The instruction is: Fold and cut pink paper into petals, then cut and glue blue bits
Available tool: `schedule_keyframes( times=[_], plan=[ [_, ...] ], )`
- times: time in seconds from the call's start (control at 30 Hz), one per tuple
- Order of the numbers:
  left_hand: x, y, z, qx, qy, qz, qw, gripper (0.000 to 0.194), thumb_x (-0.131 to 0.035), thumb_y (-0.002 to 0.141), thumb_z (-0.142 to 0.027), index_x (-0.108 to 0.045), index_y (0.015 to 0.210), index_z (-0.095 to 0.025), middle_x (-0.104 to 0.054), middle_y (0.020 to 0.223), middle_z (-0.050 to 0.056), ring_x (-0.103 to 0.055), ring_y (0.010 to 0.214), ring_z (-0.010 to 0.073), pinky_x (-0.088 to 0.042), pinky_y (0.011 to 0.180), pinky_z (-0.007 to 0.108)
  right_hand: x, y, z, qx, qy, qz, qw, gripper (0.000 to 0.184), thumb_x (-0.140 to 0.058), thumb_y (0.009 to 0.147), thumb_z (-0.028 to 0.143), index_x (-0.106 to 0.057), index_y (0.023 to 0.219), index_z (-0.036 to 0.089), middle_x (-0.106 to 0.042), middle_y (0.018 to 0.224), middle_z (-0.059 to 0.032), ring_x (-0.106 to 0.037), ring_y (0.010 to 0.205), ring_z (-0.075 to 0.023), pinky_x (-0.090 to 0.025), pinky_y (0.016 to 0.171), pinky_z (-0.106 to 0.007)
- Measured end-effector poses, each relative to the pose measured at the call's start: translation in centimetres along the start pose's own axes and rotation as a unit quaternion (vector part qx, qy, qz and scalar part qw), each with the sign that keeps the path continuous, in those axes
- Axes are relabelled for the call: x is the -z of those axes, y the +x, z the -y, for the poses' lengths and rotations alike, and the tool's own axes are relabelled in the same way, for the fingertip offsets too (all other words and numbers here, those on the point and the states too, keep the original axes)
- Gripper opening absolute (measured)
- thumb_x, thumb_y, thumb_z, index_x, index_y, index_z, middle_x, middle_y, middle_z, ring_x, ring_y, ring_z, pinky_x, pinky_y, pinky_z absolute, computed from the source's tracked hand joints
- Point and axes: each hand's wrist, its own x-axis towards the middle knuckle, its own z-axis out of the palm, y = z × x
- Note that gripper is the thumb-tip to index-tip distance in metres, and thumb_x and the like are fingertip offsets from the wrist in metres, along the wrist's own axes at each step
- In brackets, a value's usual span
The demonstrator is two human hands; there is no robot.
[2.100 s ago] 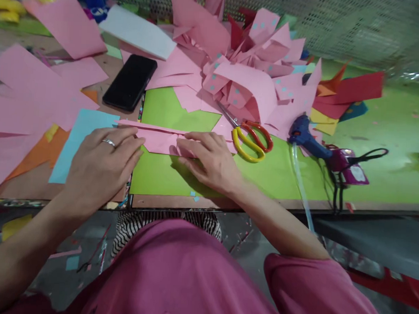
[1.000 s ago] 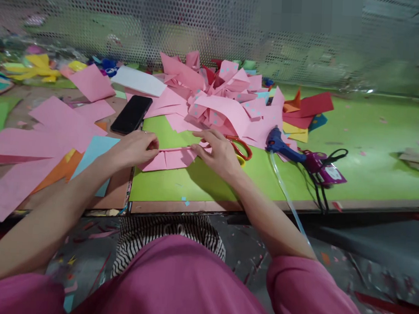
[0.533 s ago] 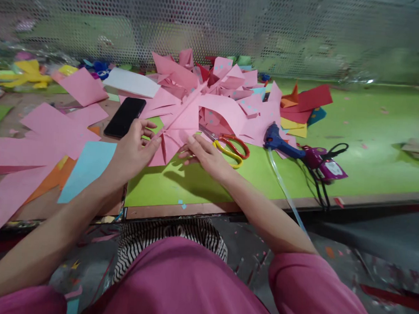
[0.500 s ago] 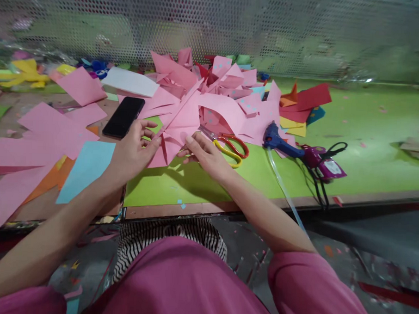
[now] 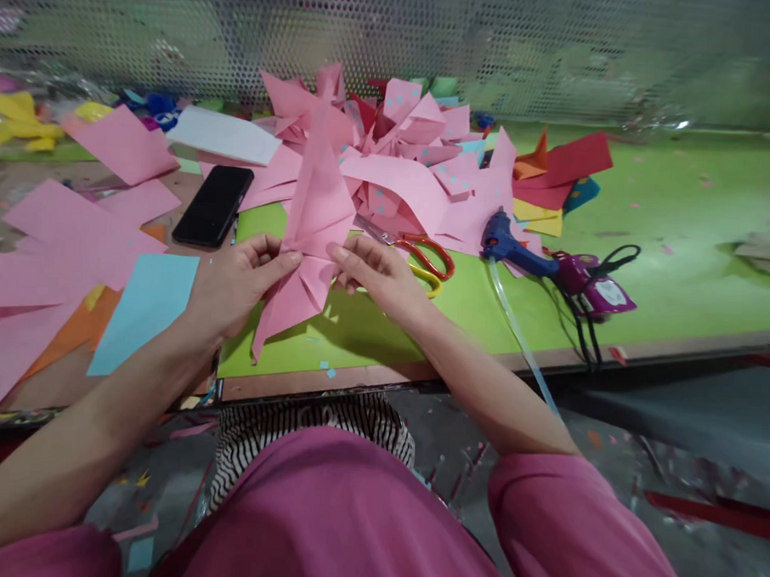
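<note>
Between my two hands is a folded pink paper piece point(image 5: 317, 209), long and pointed, with creases fanning out near its lower end. My left hand point(image 5: 238, 278) pinches its left edge between thumb and fingers. On the opposite edge, my right hand point(image 5: 376, 275) pinches it, the thumb lying on top. Scissors point(image 5: 428, 261) with one red and one yellow handle lie just beyond my right hand, partly covered by it. A black phone point(image 5: 213, 204) rests behind my left hand.
A heap of folded pink paper point(image 5: 417, 145) lies at the back against a perforated metal panel point(image 5: 396, 34). To the right is a blue glue gun point(image 5: 514, 253) with a clear glue stick trailing over the table edge. Pink sheets point(image 5: 75, 224) and a light blue sheet point(image 5: 145, 312) lie left.
The pink paper piece has been turned and opened out, so its broad face shows and a point hangs toward me. Both hands still pinch it. The view has shifted slightly.
</note>
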Motion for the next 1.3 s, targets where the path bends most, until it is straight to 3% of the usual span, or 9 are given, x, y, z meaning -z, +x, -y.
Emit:
schedule_keyframes(
  times=[0.1,0.23,0.33,0.57,0.73,1.03,1.17,1.3],
  plan=[
    [-0.2,-0.1,-0.1,0.021,-0.074,0.011,0.997,0.041,-0.091,0.060,-0.042,-0.063,0.078,-0.018,-0.062,0.066,-0.005,-0.049,0.056,0.0073,-0.036,0.052,0.019,0.1,0.0,0.0,0.010,-0.004,-0.007,1.000,0.037,-0.072,0.086,0.055,-0.061,0.081,0.020,-0.064,0.073,0.0029,-0.053,0.061,-0.0083,-0.041,0.057,-0.024],
    [-0.1,-0.4,-0.5,0.048,-0.077,0.041,0.995,0.046,-0.089,0.062,-0.054,-0.067,0.082,-0.018,-0.066,0.071,-0.003,-0.057,0.061,0.0090,-0.047,0.060,0.021,0.2,0.1,-0.2,0.008,-0.027,-0.027,0.999,0.039,-0.070,0.087,0.056,-0.058,0.077,0.020,-0.062,0.068,0.0039,-0.052,0.059,-0.0079,-0.038,0.054,-0.024],
    [0.1,-0.4,-0.7,0.058,-0.066,0.034,0.996,0.049,-0.089,0.059,-0.058,-0.068,0.076,-0.017,-0.066,0.069,-0.001,-0.060,0.062,0.0110,-0.051,0.062,0.024,0.2,0.0,-0.2,0.000,-0.037,-0.030,0.999,0.038,-0.070,0.087,0.053,-0.057,0.076,0.020,-0.059,0.065,0.0049,-0.052,0.056,-0.0073,-0.037,0.054,-0.024],
    [0.3,-0.3,-0.6,0.058,-0.062,0.007,0.996,0.050,-0.090,0.055,-0.056,-0.069,0.078,-0.016,-0.067,0.068,-0.002,-0.060,0.059,0.0101,-0.048,0.055,0.021,0.2,0.0,-0.2,-0.017,-0.029,-0.001,0.999,0.040,-0.071,0.086,0.058,-0.059,0.081,0.020,-0.061,0.069,0.0042,-0.053,0.058,-0.0074,-0.038,0.054,-0.024],
    [0.3,-0.4,-0.2,0.041,-0.032,0.026,0.998,0.051,-0.093,0.053,-0.041,-0.068,0.090,-0.017,-0.070,0.070,-0.004,-0.061,0.062,0.0099,-0.052,0.063,0.022,0.0,0.2,-0.5,0.003,-0.045,-0.021,0.999,0.042,-0.072,0.086,0.057,-0.051,0.074,0.021,-0.053,0.064,0.0062,-0.051,0.058,-0.0079,-0.038,0.054,-0.024],
    [0.4,-0.8,0.6,-0.007,-0.001,0.065,0.998,0.047,-0.087,0.067,-0.041,-0.068,0.104,-0.018,-0.071,0.074,-0.003,-0.062,0.065,0.0110,-0.050,0.062,0.022,0.0,0.3,-1.1,0.003,-0.049,-0.037,0.998,0.028,-0.070,0.089,0.046,-0.059,0.085,0.020,-0.053,0.072,0.0049,-0.047,0.059,-0.0079,-0.040,0.052,-0.024],
    [0.1,-1.1,0.5,-0.026,-0.018,0.089,0.996,0.041,-0.084,0.072,-0.051,-0.069,0.093,-0.019,-0.068,0.073,-0.004,-0.060,0.064,0.0104,-0.052,0.063,0.022,-0.1,0.2,-1.2,-0.003,-0.048,-0.047,0.998,0.032,-0.072,0.087,0.047,-0.055,0.081,0.021,-0.050,0.069,0.0061,-0.044,0.055,-0.0072,-0.038,0.051,-0.025],
    [0.0,-1.1,0.2,-0.023,-0.012,0.059,0.998,0.042,-0.079,0.075,-0.059,-0.069,0.081,-0.019,-0.068,0.075,-0.001,-0.061,0.067,0.0116,-0.055,0.067,0.023,-0.2,0.0,-0.5,0.000,-0.023,-0.034,0.999,0.038,-0.074,0.085,0.052,-0.052,0.076,0.022,-0.050,0.068,0.0061,-0.045,0.055,-0.0074,-0.038,0.052,-0.025]
  ],
)
